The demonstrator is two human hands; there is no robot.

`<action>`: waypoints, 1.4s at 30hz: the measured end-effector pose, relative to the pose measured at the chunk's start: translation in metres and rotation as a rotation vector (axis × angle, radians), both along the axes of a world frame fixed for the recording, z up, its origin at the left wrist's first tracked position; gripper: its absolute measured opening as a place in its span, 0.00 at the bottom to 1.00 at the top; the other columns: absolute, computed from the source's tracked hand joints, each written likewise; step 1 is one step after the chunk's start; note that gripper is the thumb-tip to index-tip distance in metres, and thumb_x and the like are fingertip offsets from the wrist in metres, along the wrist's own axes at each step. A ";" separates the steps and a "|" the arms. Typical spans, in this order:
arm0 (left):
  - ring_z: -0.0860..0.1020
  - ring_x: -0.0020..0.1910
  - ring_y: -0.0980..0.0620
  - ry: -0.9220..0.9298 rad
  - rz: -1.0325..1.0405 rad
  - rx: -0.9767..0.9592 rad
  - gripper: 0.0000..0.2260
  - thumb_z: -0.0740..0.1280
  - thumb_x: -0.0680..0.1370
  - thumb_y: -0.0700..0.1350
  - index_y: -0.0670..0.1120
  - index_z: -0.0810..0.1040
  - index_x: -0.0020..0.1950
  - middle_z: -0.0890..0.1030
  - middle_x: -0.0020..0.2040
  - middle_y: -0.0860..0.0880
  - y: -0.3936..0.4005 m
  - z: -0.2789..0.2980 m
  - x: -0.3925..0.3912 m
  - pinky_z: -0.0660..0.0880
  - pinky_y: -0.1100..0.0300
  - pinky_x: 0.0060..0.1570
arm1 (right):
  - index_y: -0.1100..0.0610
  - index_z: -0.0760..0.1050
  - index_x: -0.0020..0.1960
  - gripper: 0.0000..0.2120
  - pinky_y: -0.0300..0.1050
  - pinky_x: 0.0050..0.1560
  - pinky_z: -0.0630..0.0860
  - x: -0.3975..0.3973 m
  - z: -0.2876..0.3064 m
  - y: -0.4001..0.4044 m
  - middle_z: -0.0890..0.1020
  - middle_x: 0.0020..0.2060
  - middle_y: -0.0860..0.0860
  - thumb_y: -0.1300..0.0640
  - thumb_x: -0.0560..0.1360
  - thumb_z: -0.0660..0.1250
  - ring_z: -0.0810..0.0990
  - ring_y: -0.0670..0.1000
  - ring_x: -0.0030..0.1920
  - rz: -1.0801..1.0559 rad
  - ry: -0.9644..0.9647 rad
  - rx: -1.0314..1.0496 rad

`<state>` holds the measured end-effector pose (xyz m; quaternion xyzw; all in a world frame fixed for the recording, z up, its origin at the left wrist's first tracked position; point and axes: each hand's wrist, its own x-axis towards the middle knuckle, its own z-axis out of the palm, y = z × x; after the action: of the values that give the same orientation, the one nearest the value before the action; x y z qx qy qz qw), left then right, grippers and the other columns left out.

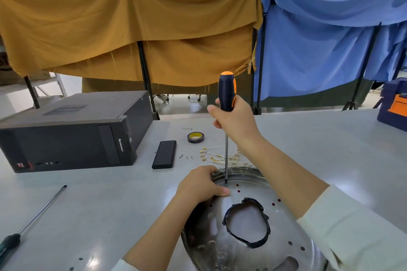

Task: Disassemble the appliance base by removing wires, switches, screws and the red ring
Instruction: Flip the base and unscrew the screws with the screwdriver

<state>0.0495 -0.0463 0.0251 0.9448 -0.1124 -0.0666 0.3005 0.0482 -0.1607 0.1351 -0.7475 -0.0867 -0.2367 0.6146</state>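
Note:
The round metal appliance base (240,246) lies on the table in front of me, with small holes and a large centre opening edged in black tape. My left hand (199,185) grips its far left rim. My right hand (233,120) grips the black and orange handle of a screwdriver (226,92) held upright. Its shaft tip stands in a screw spot near the base's far rim. Red shows through several small holes. Loose white wires with brass terminals (217,156) lie just behind the base.
A black computer case (70,132) stands at the left. A black flat box (164,154), a tape roll (195,137) and loose screws (186,157) lie behind the base. A second screwdriver (33,220) lies at the near left. A blue toolbox (394,105) sits far right.

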 end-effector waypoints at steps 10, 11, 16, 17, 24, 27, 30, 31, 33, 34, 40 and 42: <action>0.77 0.56 0.50 -0.001 0.001 0.021 0.29 0.75 0.66 0.57 0.50 0.74 0.63 0.79 0.59 0.51 0.000 0.000 0.000 0.74 0.52 0.57 | 0.53 0.58 0.29 0.21 0.36 0.24 0.50 0.005 0.012 -0.006 0.59 0.20 0.47 0.68 0.75 0.59 0.54 0.47 0.21 0.635 0.204 0.182; 0.77 0.55 0.50 0.000 0.002 0.021 0.28 0.75 0.66 0.57 0.51 0.74 0.63 0.79 0.58 0.51 0.000 0.001 0.000 0.74 0.52 0.56 | 0.53 0.58 0.29 0.21 0.36 0.23 0.51 0.005 0.012 -0.002 0.59 0.20 0.47 0.68 0.76 0.59 0.54 0.47 0.21 0.644 0.200 0.157; 0.77 0.56 0.51 0.005 0.000 0.017 0.28 0.75 0.66 0.57 0.52 0.74 0.63 0.79 0.59 0.52 0.001 0.001 -0.001 0.74 0.52 0.57 | 0.55 0.64 0.34 0.15 0.38 0.23 0.65 -0.004 0.002 0.016 0.65 0.23 0.48 0.61 0.75 0.67 0.63 0.47 0.22 0.278 0.040 0.101; 0.76 0.57 0.51 0.001 0.002 0.022 0.29 0.74 0.66 0.58 0.51 0.73 0.64 0.78 0.60 0.52 0.001 0.001 -0.001 0.74 0.52 0.57 | 0.55 0.66 0.36 0.13 0.38 0.25 0.69 -0.007 0.001 0.015 0.68 0.26 0.49 0.59 0.75 0.68 0.67 0.47 0.23 0.154 -0.018 0.094; 0.77 0.57 0.50 0.007 0.000 0.035 0.29 0.74 0.66 0.58 0.51 0.74 0.64 0.79 0.59 0.52 0.000 -0.002 0.001 0.74 0.51 0.57 | 0.54 0.66 0.37 0.13 0.45 0.31 0.70 -0.010 0.009 0.013 0.70 0.30 0.53 0.56 0.73 0.71 0.69 0.51 0.30 -0.053 -0.119 0.151; 0.77 0.55 0.50 -0.003 -0.005 0.035 0.27 0.74 0.66 0.58 0.52 0.75 0.61 0.79 0.57 0.53 0.001 -0.002 0.001 0.75 0.53 0.55 | 0.54 0.65 0.33 0.15 0.36 0.22 0.60 -0.005 0.015 0.003 0.64 0.23 0.48 0.64 0.74 0.68 0.60 0.47 0.22 0.352 0.029 0.267; 0.77 0.53 0.50 -0.010 -0.011 0.035 0.24 0.74 0.66 0.58 0.51 0.75 0.58 0.80 0.55 0.52 0.001 -0.002 0.001 0.75 0.55 0.51 | 0.52 0.65 0.30 0.17 0.36 0.23 0.57 -0.004 0.019 -0.006 0.61 0.22 0.47 0.63 0.73 0.68 0.57 0.47 0.22 0.654 0.135 0.184; 0.77 0.53 0.50 -0.012 -0.010 0.032 0.24 0.74 0.66 0.58 0.51 0.75 0.58 0.80 0.55 0.52 0.001 -0.002 0.001 0.75 0.55 0.52 | 0.53 0.66 0.30 0.16 0.37 0.24 0.58 -0.005 0.017 -0.006 0.62 0.22 0.47 0.63 0.73 0.68 0.57 0.47 0.22 0.652 0.129 0.175; 0.77 0.54 0.50 -0.013 -0.007 0.031 0.26 0.74 0.66 0.58 0.51 0.75 0.60 0.80 0.56 0.52 0.001 -0.001 0.001 0.75 0.54 0.53 | 0.56 0.69 0.36 0.12 0.39 0.25 0.62 -0.009 0.015 -0.002 0.64 0.25 0.51 0.63 0.76 0.67 0.60 0.48 0.23 0.529 0.081 0.164; 0.77 0.54 0.50 -0.012 -0.008 0.032 0.26 0.74 0.66 0.58 0.51 0.75 0.61 0.79 0.57 0.52 0.001 -0.002 0.001 0.74 0.54 0.54 | 0.58 0.69 0.41 0.08 0.40 0.26 0.65 -0.011 0.016 0.000 0.66 0.27 0.53 0.62 0.76 0.67 0.63 0.49 0.24 0.422 0.047 0.118; 0.75 0.60 0.51 -0.022 0.006 0.038 0.31 0.74 0.66 0.59 0.53 0.71 0.66 0.76 0.63 0.53 0.001 -0.003 0.001 0.72 0.56 0.57 | 0.52 0.66 0.44 0.12 0.38 0.32 0.74 -0.016 0.017 0.011 0.72 0.36 0.51 0.56 0.73 0.71 0.75 0.53 0.36 -0.039 -0.124 0.131; 0.73 0.62 0.51 -0.022 0.010 0.044 0.34 0.74 0.66 0.59 0.52 0.69 0.69 0.74 0.66 0.53 0.001 -0.002 0.000 0.71 0.57 0.57 | 0.53 0.66 0.41 0.12 0.42 0.31 0.70 -0.016 0.015 0.016 0.71 0.33 0.52 0.55 0.74 0.70 0.71 0.52 0.34 -0.065 -0.127 0.104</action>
<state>0.0497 -0.0455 0.0229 0.9524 -0.1097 -0.0571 0.2787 0.0318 -0.1445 0.1500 -0.7004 -0.0886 -0.3076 0.6380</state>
